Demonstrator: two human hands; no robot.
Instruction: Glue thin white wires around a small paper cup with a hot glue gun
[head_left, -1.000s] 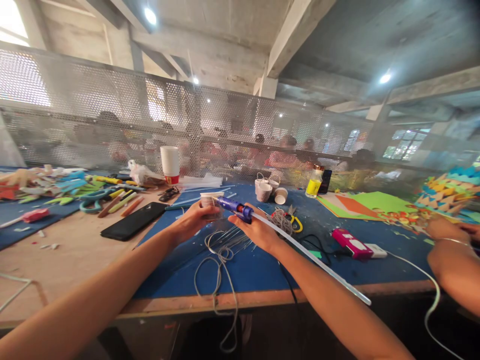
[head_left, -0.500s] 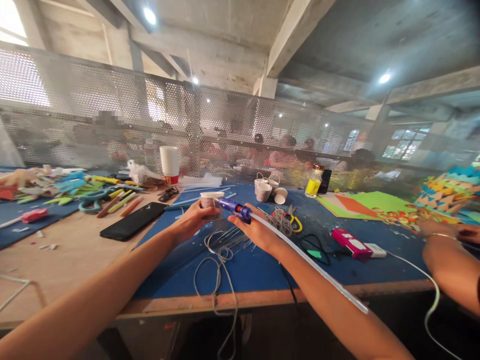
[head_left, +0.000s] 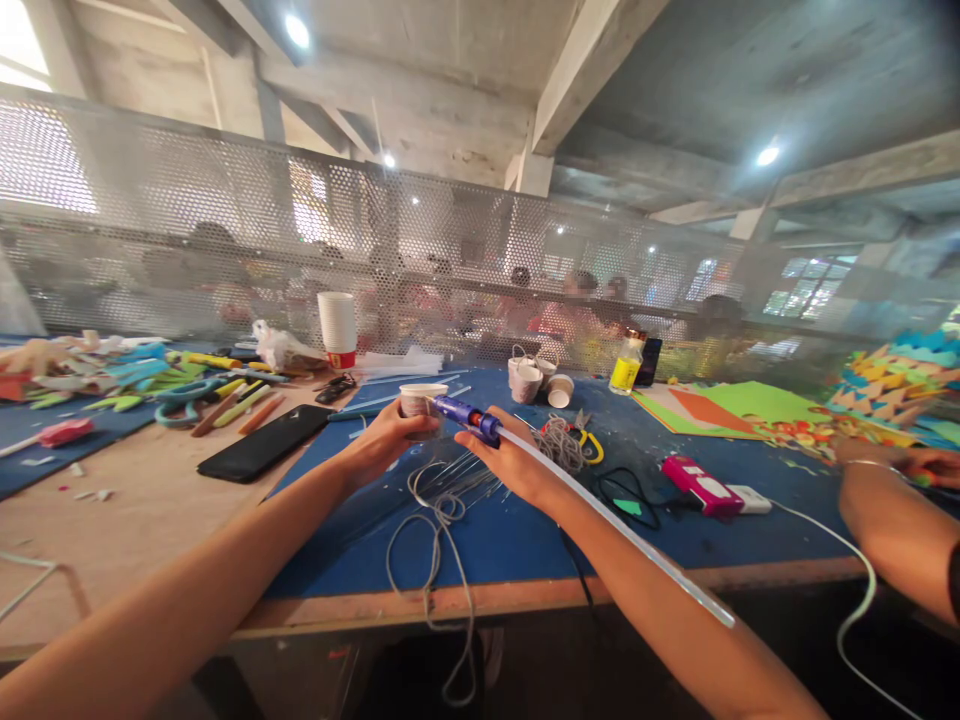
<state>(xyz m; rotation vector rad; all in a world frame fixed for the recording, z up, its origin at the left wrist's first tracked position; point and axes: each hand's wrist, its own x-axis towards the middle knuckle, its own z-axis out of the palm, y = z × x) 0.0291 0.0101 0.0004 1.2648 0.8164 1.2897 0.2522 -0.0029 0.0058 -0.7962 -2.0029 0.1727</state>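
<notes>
My left hand point(head_left: 385, 440) is closed around a small paper cup point(head_left: 420, 402), held upright above the blue mat point(head_left: 352, 540). A blue glue gun point(head_left: 466, 416) is gripped in my right hand point(head_left: 506, 455), its nozzle at the right side of the cup. From the back of the gun a long clear glue stick point(head_left: 622, 530) runs down over my right forearm. Loops of grey cord point(head_left: 442, 510) lie below the hands and hang over the table edge. Thin clear sticks lie on the mat between my hands, partly under them.
Small cups with cord handles point(head_left: 526, 380), scissors point(head_left: 592, 445), a yellow-labelled bottle point(head_left: 624, 370) and a pink device point(head_left: 701, 485) stand or lie right. A black phone point(head_left: 264, 442) and cup stack point(head_left: 337, 328) are left. Another person's arm point(head_left: 892, 510) reaches in right.
The other person's hands at the right have shifted slightly. My hands, the cup and the glue gun look nearly still.
</notes>
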